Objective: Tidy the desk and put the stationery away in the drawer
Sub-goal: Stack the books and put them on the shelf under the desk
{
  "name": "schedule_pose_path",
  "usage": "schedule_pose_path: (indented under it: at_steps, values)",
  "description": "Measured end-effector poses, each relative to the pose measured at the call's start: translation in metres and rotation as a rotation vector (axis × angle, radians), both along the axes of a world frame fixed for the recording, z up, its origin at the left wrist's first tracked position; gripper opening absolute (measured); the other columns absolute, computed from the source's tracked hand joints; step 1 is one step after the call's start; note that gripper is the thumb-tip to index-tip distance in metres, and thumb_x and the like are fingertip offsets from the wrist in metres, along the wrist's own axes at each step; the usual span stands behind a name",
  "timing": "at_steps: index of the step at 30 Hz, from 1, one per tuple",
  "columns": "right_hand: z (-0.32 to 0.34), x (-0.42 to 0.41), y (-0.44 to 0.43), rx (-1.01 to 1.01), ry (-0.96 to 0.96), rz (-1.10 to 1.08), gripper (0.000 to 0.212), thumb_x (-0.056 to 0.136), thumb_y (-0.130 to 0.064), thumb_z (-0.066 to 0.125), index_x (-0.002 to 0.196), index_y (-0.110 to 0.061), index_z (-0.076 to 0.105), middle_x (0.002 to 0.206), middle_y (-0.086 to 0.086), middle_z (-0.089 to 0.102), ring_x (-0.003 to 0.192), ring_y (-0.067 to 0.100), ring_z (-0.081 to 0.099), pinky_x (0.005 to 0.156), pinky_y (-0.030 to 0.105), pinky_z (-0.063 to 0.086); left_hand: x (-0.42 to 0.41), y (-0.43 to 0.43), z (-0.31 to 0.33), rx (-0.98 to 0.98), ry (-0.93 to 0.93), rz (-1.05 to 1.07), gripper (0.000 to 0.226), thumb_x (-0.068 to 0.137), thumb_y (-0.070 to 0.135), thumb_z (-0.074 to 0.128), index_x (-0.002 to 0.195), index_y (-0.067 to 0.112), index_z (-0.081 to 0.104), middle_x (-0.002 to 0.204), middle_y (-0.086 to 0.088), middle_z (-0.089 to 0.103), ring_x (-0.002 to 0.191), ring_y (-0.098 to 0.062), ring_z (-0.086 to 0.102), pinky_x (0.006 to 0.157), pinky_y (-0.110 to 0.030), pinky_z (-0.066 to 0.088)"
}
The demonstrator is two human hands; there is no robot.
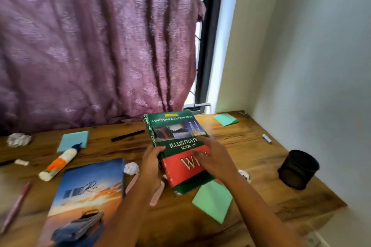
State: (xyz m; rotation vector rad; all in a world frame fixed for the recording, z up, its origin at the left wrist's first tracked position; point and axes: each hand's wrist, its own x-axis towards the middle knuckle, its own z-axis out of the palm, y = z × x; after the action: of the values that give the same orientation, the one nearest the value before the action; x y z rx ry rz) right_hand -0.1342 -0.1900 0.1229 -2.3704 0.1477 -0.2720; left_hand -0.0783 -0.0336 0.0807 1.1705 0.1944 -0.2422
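Observation:
A thick green and red book [176, 136] sits at the middle of the wooden desk [230, 132]. My left hand [151, 161] grips its left edge, thumb on the cover. My right hand [212, 158] lies flat on the cover, blurred. Loose stationery lies around: a glue bottle [60, 162], a black pen [127, 135], a blue sticky-note pad [73, 141], green paper [213, 200], a second green sheet [225, 119], a pink pen [15, 206] and a small white marker [267, 138]. No drawer is in view.
A blue and orange book [86, 196] lies at the front left. Crumpled paper balls [19, 139] [131, 168] are scattered. A black mesh pen holder [298, 169] stands near the right edge. A purple curtain [90, 46] hangs behind the desk; a white wall [311, 66] borders the right.

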Motion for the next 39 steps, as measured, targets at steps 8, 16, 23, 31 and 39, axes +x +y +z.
schedule_pose_path:
  at_steps: [8, 16, 23, 31, 39]
  values:
    - [-0.045, -0.033, 0.104, 0.459, 0.2, 0.017, 0.02, 0.095, -0.03, 0.055, 0.112, -0.019, 0.055, 0.101, 0.003, 0.069, 0.077, 0.006, 0.063, 0.07, 0.019, 0.051, -0.047, 0.159, -0.018, 0.047, 0.082, 0.144, 0.014, 0.095, 0.022, 0.049, 0.105, 0.016, 0.058, 0.1, -0.019, 0.065, 0.059, -0.026, 0.065, 0.056, -0.033, 0.055]
    - [-0.106, -0.053, 0.209, 0.6, 0.201, -0.087, 0.024, 0.1, -0.028, 0.045, 0.114, -0.016, 0.059, 0.103, 0.009, 0.069, 0.09, 0.021, 0.067, 0.074, 0.031, 0.055, -0.085, 0.266, -0.05, 0.486, 0.032, 0.04, 0.015, 0.094, 0.021, 0.055, 0.103, 0.011, 0.063, 0.097, -0.018, 0.07, 0.086, -0.035, 0.068, 0.085, -0.05, 0.053]
    - [-0.126, -0.05, 0.243, 0.455, 0.218, -0.181, 0.032, 0.1, -0.032, 0.041, 0.125, -0.017, 0.054, 0.113, 0.011, 0.065, 0.101, 0.027, 0.063, 0.089, 0.037, 0.05, -0.114, 0.308, -0.099, 0.914, -0.081, -0.188, 0.017, 0.093, 0.035, 0.056, 0.104, 0.028, 0.067, 0.114, -0.002, 0.068, 0.106, -0.021, 0.061, 0.1, -0.043, 0.045]
    - [-0.137, -0.048, 0.239, 0.351, 0.193, -0.23, 0.033, 0.102, -0.027, 0.036, 0.124, -0.013, 0.055, 0.109, 0.014, 0.065, 0.095, 0.026, 0.06, 0.072, 0.029, 0.04, -0.138, 0.321, -0.109, 1.223, -0.198, -0.446, 0.13, 0.048, 0.081, 0.066, 0.15, 0.037, -0.001, 0.159, -0.001, 0.012, 0.147, -0.021, 0.003, 0.118, -0.046, 0.001]
    - [-0.136, -0.034, 0.236, 0.291, 0.295, -0.253, 0.034, 0.103, -0.028, 0.035, 0.117, -0.007, 0.057, 0.112, 0.017, 0.064, 0.098, 0.028, 0.059, 0.075, 0.03, 0.042, -0.134, 0.321, -0.118, 1.235, -0.305, -0.301, 0.111, 0.059, 0.075, 0.064, 0.148, 0.042, 0.007, 0.153, 0.006, 0.032, 0.143, -0.017, 0.02, 0.114, -0.046, 0.01]
